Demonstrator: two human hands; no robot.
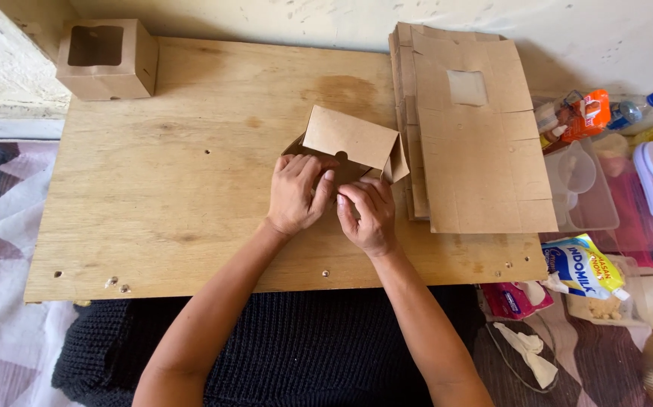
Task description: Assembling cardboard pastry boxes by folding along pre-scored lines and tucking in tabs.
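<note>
Both hands, left (296, 192) and right (368, 215), pinch a half-folded box (353, 143) at the table's (153, 203) centre. Pressing unevenly could crease its flap; the flat stack (477, 151) sits at three o'clock.

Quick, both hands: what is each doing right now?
Left hand: closed on the half-folded cardboard box.
Right hand: fingers curled on the same box's near edge.

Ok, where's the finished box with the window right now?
In the head view, the assembled window box sits at the far left corner of the plywood board, well away from both hands and across from the stack of flat cardboard blanks.
</note>
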